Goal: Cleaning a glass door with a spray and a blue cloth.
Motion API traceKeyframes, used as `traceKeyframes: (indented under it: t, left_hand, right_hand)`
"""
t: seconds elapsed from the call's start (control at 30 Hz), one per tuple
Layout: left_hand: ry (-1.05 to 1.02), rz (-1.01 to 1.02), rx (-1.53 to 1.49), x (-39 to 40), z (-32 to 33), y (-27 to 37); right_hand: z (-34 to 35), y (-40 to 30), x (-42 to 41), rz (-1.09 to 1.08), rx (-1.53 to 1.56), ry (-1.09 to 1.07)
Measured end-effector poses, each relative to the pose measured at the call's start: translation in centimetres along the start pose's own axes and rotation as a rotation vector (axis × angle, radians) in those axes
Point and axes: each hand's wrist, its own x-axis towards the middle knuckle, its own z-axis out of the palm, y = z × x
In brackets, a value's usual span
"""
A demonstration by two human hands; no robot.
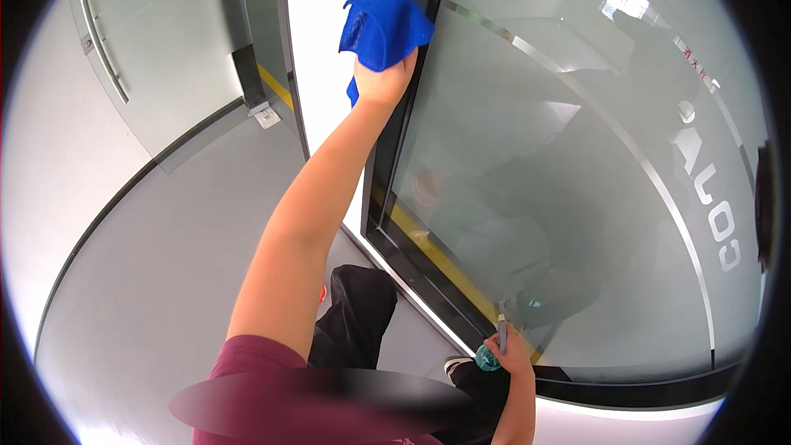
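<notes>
A blue cloth (384, 28) is in my left hand (384, 83), at the end of my outstretched arm. It lies over the black frame (384, 164) of a glass panel (525, 154) and partly over the white wall strip beside it. My fingers are hidden beneath the cloth. Low on the right, my right hand (516, 355) grips a spray bottle (488, 358) with a teal body and a grey nozzle head. The bottle is close to the panel's lower frame. Reflections of a person show in the glass.
To the left stands a glass door (167, 31) with a long metal handle (102, 37). A metal floor fitting (267, 116) sits at its corner. Grey floor (167, 247) stretches below. A silver stripe (649, 173) and white lettering cross the glass panel.
</notes>
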Motion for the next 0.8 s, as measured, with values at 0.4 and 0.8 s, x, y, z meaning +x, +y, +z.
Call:
traceKeyframes:
  t: [0.4, 0.8]
  left_hand:
    - [-0.234, 0.005, 0.200, -6.7, -0.7, -1.9]
    - [-0.690, 0.000, 0.440, -14.7, -2.5, -4.0]
  right_hand:
    - [0.1, -0.1, 0.2, 0.011, -0.006, -0.014]
    - [0.6, 0.7, 0.5, -0.011, -0.001, -0.030]
